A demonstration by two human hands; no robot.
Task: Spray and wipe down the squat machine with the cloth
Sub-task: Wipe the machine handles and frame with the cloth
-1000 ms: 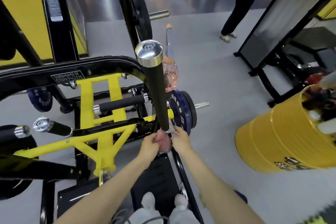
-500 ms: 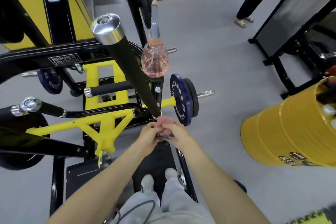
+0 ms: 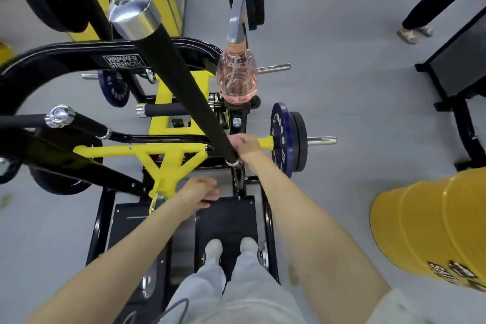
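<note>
The black and yellow squat machine [image 3: 168, 151] fills the left and centre. Its long black handle bar [image 3: 181, 79] with a chrome end cap rises toward me. My right hand [image 3: 246, 146] is closed on the pink cloth [image 3: 235, 142] at the base of that bar; only a small piece of cloth shows. My left hand [image 3: 201, 191] hovers lower, over the black footplate [image 3: 231, 221], fingers loosely apart and holding nothing. A pink spray bottle [image 3: 236, 77] with a grey trigger stands on top of the machine's upright post just beyond my right hand.
A blue weight plate [image 3: 282, 137] sits on the right sleeve. A yellow drum [image 3: 431, 223] stands at the right. Another person's legs [image 3: 431, 0] are at the far right, beside a black rack [image 3: 457, 66]. My feet [image 3: 231, 247] are on the footplate.
My left hand has let go of the cloth and dropped down and left over the footplate. My right hand stays on the cloth at the bar's base. The view has tilted downward.
</note>
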